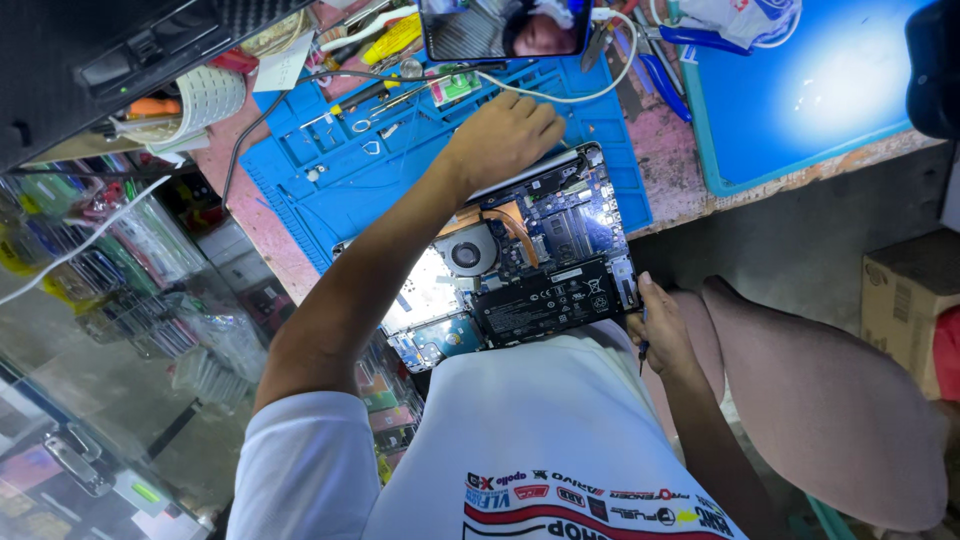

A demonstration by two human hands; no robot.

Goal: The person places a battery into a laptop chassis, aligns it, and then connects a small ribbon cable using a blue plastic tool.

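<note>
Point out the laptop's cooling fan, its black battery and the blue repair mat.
Cooling fan (467, 250), head view, on its round hub.
Black battery (550, 300), head view, middle of its top face.
Blue repair mat (330, 175), head view, bare part left of the forearm.

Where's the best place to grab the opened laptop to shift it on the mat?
Probably the two short side edges of the laptop, one hand from each side. Its insides face up, with fan, battery and board exposed, so fingers should stay on the rim. The left hand already rests at its far edge; the right hand holds a small tool by the near corner.
</note>
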